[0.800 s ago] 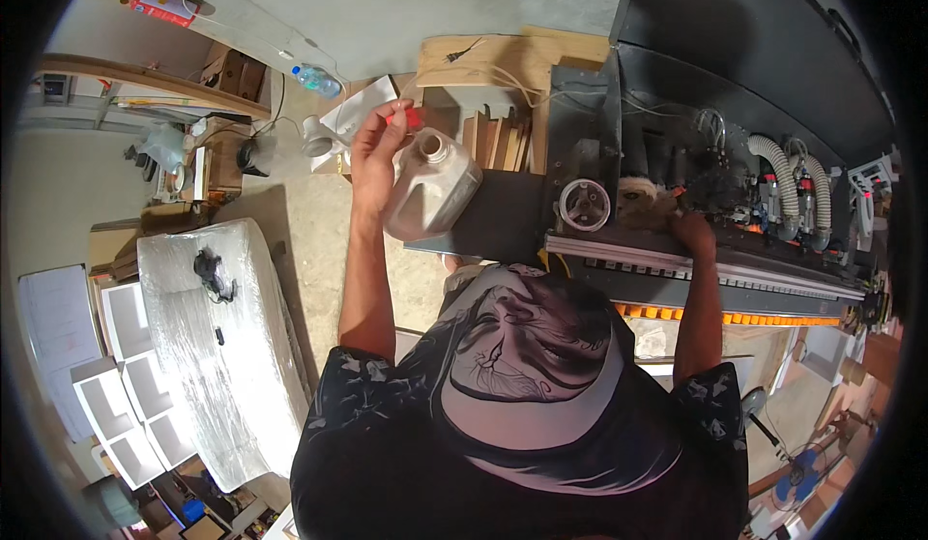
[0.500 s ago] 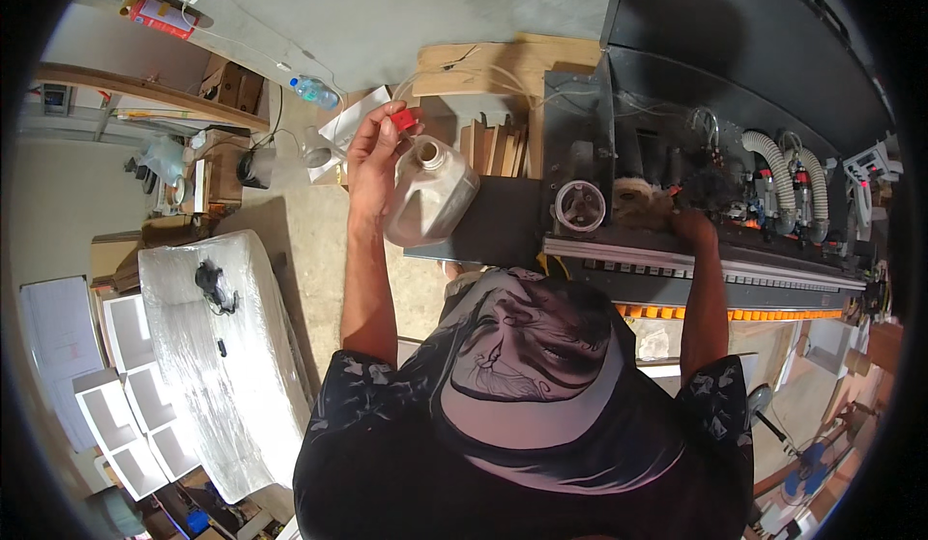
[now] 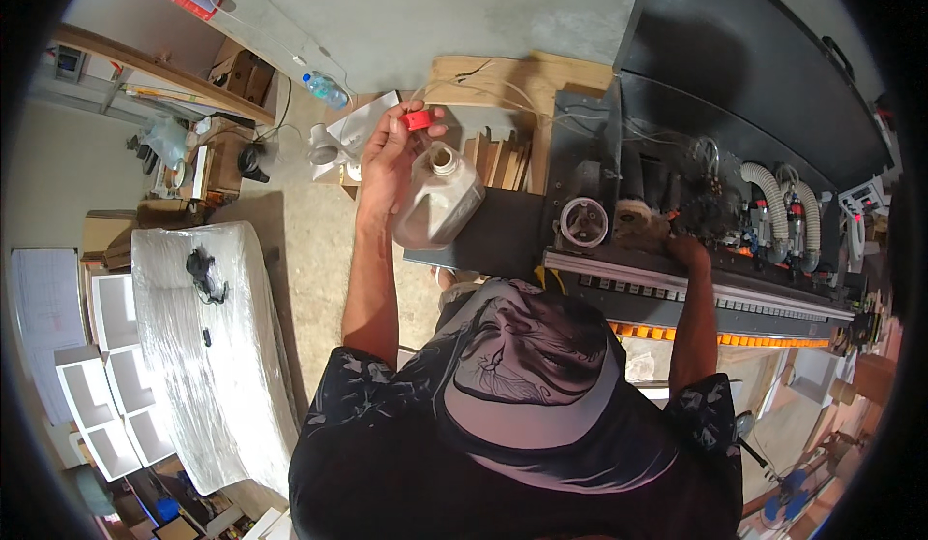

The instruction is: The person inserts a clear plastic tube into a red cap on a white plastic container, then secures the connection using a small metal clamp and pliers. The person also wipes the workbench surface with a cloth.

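In my left hand [image 3: 389, 158] a red screw cap [image 3: 418, 119] is pinched between the fingers. Just below it is the uncapped neck of a translucent plastic jug [image 3: 447, 206], whose body looks cloudy and stained. My left wrist passes close beside the jug's handle side; whether it touches cannot be told. My right hand [image 3: 688, 250] reaches over the front rail of a dark machine [image 3: 619, 264], by a brown, dusty part [image 3: 638, 223]. Its fingers are mostly hidden in shadow. Left of that part sits a round clear cup with a pale rim [image 3: 584, 222].
Ribbed grey hoses [image 3: 766, 202] stand inside the machine, under its raised dark lid [image 3: 744, 66]. Upright wooden boards [image 3: 498, 161] lean behind the jug. A thin clear tube [image 3: 512, 90] arcs toward the machine. Far left lies a plastic-wrapped bulky item [image 3: 208, 347]. A water bottle [image 3: 324, 89] lies near the wall.
The view has shifted slightly. The red cap has turned in my left fingers and stays above the jug's neck. My right hand remains in the machine by the brown part.
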The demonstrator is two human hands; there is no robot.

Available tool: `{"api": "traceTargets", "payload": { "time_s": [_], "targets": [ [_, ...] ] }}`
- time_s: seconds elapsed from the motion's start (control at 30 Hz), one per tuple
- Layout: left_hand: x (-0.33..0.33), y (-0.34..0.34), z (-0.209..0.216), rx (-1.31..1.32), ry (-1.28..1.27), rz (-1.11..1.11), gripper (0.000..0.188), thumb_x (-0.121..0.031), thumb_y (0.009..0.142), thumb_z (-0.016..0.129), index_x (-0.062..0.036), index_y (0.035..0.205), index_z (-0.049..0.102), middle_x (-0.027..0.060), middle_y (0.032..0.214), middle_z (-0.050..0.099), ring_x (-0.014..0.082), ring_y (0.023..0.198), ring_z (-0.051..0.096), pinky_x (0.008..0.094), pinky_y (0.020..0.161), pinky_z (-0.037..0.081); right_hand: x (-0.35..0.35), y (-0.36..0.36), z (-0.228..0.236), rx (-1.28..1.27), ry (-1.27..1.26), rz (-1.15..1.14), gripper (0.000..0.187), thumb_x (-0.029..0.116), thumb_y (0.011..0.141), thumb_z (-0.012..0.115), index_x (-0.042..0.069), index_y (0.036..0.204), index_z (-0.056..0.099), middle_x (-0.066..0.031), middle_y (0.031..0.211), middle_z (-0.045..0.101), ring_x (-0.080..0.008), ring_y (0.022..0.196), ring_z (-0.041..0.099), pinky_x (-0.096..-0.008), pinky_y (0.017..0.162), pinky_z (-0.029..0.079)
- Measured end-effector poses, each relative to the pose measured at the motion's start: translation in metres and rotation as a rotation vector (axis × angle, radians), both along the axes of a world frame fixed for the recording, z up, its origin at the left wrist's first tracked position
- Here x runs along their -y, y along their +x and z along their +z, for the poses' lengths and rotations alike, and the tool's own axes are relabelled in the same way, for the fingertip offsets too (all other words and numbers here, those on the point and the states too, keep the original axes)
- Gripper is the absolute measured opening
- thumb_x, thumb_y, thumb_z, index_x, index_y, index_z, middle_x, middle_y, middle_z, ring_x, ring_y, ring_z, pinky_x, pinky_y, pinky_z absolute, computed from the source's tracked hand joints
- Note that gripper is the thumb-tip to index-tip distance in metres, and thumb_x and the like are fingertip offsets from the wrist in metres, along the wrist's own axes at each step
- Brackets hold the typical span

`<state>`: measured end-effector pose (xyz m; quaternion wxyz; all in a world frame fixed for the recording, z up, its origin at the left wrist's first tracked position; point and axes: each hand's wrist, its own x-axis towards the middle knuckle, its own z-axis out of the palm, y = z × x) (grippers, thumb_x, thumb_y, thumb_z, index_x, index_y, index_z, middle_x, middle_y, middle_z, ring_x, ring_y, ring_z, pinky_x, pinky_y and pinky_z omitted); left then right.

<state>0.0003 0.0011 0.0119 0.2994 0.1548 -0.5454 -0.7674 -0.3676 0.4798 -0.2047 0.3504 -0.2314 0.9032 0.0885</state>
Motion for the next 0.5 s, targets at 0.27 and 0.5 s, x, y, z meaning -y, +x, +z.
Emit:
{"api": "traceTargets", "payload": {
  "time_s": [0.27, 0.5],
  "targets": [
    [0.002, -0.004, -0.002, 0.019, 0.041, 0.032, 0.044, -0.043, 0.108, 0.054, -0.0097, 0.136, 0.058, 0.0153, 0.137, 0.065, 0.0227, 0.116, 0.065, 0.0409, 0.104, 0.045, -0.038, -0.018, -0.044, -0.102, -0.089, 0.183, 0.052, 0.044, 0.101, 0.048, 0.001, 0.114, 0.073, -0.0293, 0.120, 0.070, -0.0449, 0.113, 0.068, -0.0538, 0.095, 0.054],
    [-0.004, 0.000, 0.002, 0.051, -0.054, 0.077, 0.041, -0.039, 0.108, 0.056, -0.0092, 0.136, 0.059, 0.0153, 0.138, 0.065, 0.0230, 0.117, 0.064, 0.0401, 0.103, 0.046, 0.102, 0.077, 0.249, -0.136, -0.491, -0.229, 0.042, 0.043, 0.103, 0.057, 0.006, 0.108, 0.077, -0.0195, 0.096, 0.076, -0.0308, 0.088, 0.076, -0.0443, 0.082, 0.057]
  ]
}}
